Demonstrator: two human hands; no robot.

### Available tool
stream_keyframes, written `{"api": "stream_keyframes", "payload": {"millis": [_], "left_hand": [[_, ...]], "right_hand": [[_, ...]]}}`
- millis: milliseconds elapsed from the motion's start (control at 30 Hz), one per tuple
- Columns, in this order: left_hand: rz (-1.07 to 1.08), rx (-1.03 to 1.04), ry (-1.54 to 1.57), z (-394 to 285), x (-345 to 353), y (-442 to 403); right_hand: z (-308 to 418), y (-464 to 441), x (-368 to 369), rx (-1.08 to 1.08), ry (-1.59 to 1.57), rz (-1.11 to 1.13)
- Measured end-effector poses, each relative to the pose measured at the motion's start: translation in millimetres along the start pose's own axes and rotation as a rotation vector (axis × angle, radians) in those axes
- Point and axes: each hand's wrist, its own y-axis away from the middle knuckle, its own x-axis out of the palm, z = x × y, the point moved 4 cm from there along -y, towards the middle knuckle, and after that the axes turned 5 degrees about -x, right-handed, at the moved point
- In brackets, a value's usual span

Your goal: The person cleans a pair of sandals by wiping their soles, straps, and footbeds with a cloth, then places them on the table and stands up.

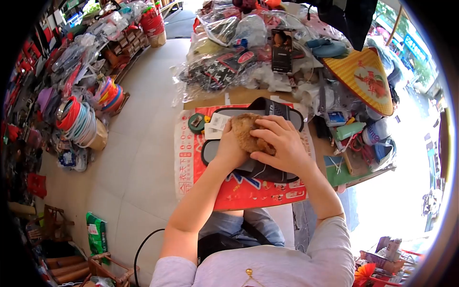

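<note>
A brown, fuzzy, rounded thing (247, 133) is held between my two hands above the sandals; its kind I cannot make out. My left hand (230, 150) grips its left side, with the fingers mostly hidden behind it. From the right, my right hand (284, 146) lies over it, fingers curled onto its surface and thumb below. Underneath are two dark slide sandals, the upper one (295, 119) and the lower one (209, 151), partly covered by my hands. White tags (213, 130) stick out by my left hand, beside a green and yellow tape measure (196, 123).
A red and white printed sheet (186, 167) covers the table under the sandals. Behind it are heaped plastic-wrapped goods (215, 71) and a black box (282, 50). To the right are a yellow conical hat (356, 71) and a green bottle (350, 130). Stacked baskets (79, 122) stand left.
</note>
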Motion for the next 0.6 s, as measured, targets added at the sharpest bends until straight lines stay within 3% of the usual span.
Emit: {"api": "stream_keyframes", "payload": {"millis": [233, 300, 400, 500, 533, 600], "left_hand": [[0.041, 0.006, -0.053, -3, -6, 1], [0.087, -0.002, -0.087, -3, -4, 0], [-0.009, 0.022, -0.016, -10, -13, -3], [0.015, 0.016, -0.011, -10, -11, -2], [0.01, 0.017, -0.004, -10, -11, -2], [0.004, 0.022, 0.003, -10, -9, -1]], "right_hand": [[-23, 10, -4, 0.031, -0.085, -0.178], [-41, 21, -13, 0.152, -0.136, -0.226], [-66, 41, -26, 0.324, -0.145, -0.206], [-67, 33, -49, 0.381, -0.013, -0.25], [-63, 24, -50, 0.387, -0.012, -0.246], [-45, 3, -49, 0.161, 0.022, -0.424]]}}
